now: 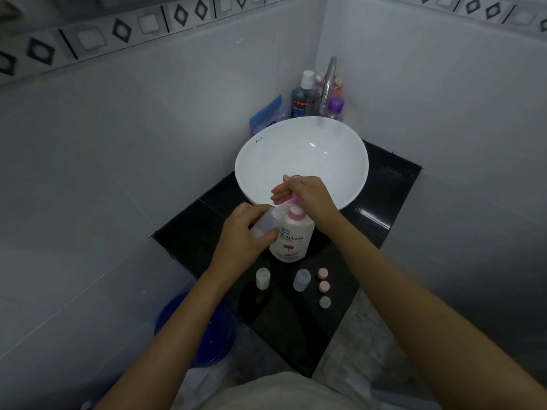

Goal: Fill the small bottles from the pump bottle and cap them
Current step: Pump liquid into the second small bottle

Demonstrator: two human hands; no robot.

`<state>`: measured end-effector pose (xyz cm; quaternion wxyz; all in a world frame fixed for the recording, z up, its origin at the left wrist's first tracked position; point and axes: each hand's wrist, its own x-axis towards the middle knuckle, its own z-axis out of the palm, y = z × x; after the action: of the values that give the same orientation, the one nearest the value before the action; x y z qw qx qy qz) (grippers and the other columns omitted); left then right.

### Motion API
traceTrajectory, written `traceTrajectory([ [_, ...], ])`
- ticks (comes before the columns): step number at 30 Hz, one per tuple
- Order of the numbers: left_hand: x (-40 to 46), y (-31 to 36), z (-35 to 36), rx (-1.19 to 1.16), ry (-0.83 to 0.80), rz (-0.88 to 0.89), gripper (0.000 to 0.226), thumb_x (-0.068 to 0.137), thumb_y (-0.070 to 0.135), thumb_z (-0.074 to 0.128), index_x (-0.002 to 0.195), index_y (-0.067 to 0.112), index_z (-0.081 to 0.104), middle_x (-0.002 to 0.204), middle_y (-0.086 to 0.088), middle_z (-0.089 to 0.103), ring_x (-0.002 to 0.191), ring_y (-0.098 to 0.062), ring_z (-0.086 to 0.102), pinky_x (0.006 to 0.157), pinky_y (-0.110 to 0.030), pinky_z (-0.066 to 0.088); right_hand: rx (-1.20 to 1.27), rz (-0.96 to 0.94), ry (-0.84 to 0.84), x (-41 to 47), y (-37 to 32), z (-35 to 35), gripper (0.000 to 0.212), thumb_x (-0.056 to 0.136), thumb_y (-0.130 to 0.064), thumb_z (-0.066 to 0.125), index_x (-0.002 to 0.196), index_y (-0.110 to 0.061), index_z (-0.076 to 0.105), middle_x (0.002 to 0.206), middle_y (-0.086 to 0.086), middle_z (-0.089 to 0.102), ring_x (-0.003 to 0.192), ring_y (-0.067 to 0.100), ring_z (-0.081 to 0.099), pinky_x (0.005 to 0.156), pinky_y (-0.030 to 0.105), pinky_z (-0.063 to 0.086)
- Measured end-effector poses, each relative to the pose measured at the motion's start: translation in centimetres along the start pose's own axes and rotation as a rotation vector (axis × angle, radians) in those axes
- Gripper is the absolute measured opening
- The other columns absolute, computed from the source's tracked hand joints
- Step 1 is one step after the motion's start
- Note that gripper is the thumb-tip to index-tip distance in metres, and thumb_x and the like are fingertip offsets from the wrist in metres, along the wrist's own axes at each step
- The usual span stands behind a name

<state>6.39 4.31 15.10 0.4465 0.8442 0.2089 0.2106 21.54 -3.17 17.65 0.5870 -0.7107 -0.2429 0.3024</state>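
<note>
A white pump bottle [293,238] with a pink pump head stands on the black counter [296,327] in front of the basin. My right hand [307,196] rests on top of the pink pump head. My left hand [245,235] holds a small translucent bottle [268,220] tilted, its mouth at the pump's nozzle. Two more small bottles stand uncapped nearer me: one on the left [262,278], with white liquid in it, and one on the right [301,280]. Beside them lie two pink caps [323,273] [324,286] and a grey cap [325,302].
A white round basin [302,161] sits behind the pump bottle, with a chrome tap [328,84] over it. Mouthwash [302,99], a purple-capped bottle [336,109] and a blue pouch [268,115] stand in the corner. A blue bucket [195,329] is on the floor at left.
</note>
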Motion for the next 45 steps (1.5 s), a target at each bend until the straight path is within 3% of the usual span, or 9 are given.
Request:
traceTrajectory([
  [10, 0.5, 0.6, -0.2, -0.029, 0.033, 0.029, 0.046, 0.082, 0.029, 0.069, 0.126, 0.024, 0.059, 0.100, 0.003, 0.054, 0.090, -0.002, 0.052, 0.071, 0.002, 0.037, -0.040, -0.040, 0.040, -0.1, 0.4, 0.1, 0.036, 0.096, -0.021, 0.047, 0.087, 0.005, 0.071, 0.075, 0.009, 0.069, 0.077, 0.020, 0.064, 0.087, 0.033, 0.050],
  [20, 0.7, 0.8, -0.4, -0.145, 0.090, 0.022, 0.037, 0.076, 0.029, 0.074, 0.110, 0.015, 0.068, 0.098, 0.000, 0.066, 0.089, -0.003, 0.061, 0.073, -0.008, 0.046, -0.058, -0.075, 0.085, 0.2, 0.7, 0.3, 0.045, 0.099, -0.020, 0.039, 0.083, 0.005, 0.072, 0.082, 0.018, 0.071, 0.085, 0.026, 0.065, 0.096, 0.037, 0.048],
  [25, 0.7, -0.1, 0.0, -0.161, 0.044, -0.022, 0.036, 0.075, 0.029, 0.075, 0.109, 0.017, 0.069, 0.097, -0.001, 0.066, 0.088, -0.006, 0.062, 0.074, -0.016, 0.050, -0.067, -0.002, 0.038, 0.0, 1.6, 0.4, 0.046, 0.099, -0.025, 0.038, 0.085, 0.001, 0.073, 0.082, 0.008, 0.072, 0.072, 0.002, 0.064, 0.072, 0.026, 0.048],
  [27, 0.6, -0.3, 0.1, -0.173, 0.026, -0.050, 0.036, 0.075, 0.030, 0.075, 0.109, 0.019, 0.069, 0.098, -0.001, 0.066, 0.089, -0.006, 0.062, 0.075, -0.018, 0.051, -0.093, 0.015, 0.039, 0.0, 2.1, 0.5, 0.046, 0.099, -0.028, 0.038, 0.085, -0.001, 0.073, 0.085, 0.007, 0.073, 0.075, 0.005, 0.064, 0.065, 0.024, 0.045],
  [32, 0.8, 0.5, -0.3, -0.247, 0.045, -0.061, 0.034, 0.076, 0.026, 0.075, 0.109, 0.019, 0.070, 0.096, -0.004, 0.066, 0.087, -0.005, 0.063, 0.074, -0.017, 0.051, -0.133, -0.059, 0.008, 0.3, 1.1, -0.2, 0.044, 0.099, -0.029, 0.041, 0.088, 0.000, 0.073, 0.087, 0.013, 0.073, 0.087, 0.021, 0.068, 0.086, 0.029, 0.050],
  [35, 1.1, 0.9, -0.5, -0.257, 0.063, -0.033, 0.033, 0.077, 0.024, 0.075, 0.108, 0.018, 0.070, 0.097, -0.002, 0.067, 0.088, -0.003, 0.062, 0.073, -0.012, 0.049, -0.088, -0.058, -0.006, 0.2, 0.1, -0.3, 0.043, 0.099, -0.028, 0.042, 0.089, 0.000, 0.073, 0.082, 0.011, 0.072, 0.082, 0.018, 0.067, 0.087, 0.024, 0.050],
  [39, 1.2, 0.8, -0.5, -0.301, 0.039, -0.046, 0.034, 0.078, 0.021, 0.074, 0.111, 0.014, 0.069, 0.097, -0.004, 0.066, 0.086, 0.000, 0.061, 0.071, -0.009, 0.046, -0.028, -0.070, 0.064, 0.0, 0.6, 0.1, 0.045, 0.099, -0.022, 0.039, 0.086, 0.005, 0.072, 0.082, 0.017, 0.070, 0.083, 0.023, 0.066, 0.091, 0.032, 0.050],
  [43, 0.9, 0.5, 0.0, -0.318, 0.018, -0.106, 0.034, 0.078, 0.019, 0.073, 0.112, 0.013, 0.069, 0.094, -0.001, 0.063, 0.080, 0.006, 0.059, 0.067, -0.007, 0.044, -0.050, -0.031, 0.048, 0.2, 1.4, 0.3, 0.046, 0.100, -0.022, 0.037, 0.085, 0.005, 0.072, 0.077, 0.010, 0.071, 0.070, 0.003, 0.066, 0.078, 0.025, 0.050],
  [45, 0.9, 0.2, 0.0, -0.293, -0.011, -0.129, 0.033, 0.078, 0.022, 0.073, 0.111, 0.017, 0.068, 0.094, -0.001, 0.062, 0.079, 0.007, 0.059, 0.065, -0.006, 0.044, -0.065, -0.023, 0.047, 0.2, 2.1, 0.5, 0.047, 0.100, -0.022, 0.037, 0.085, 0.006, 0.072, 0.078, 0.010, 0.071, 0.072, 0.005, 0.066, 0.074, 0.023, 0.048],
])
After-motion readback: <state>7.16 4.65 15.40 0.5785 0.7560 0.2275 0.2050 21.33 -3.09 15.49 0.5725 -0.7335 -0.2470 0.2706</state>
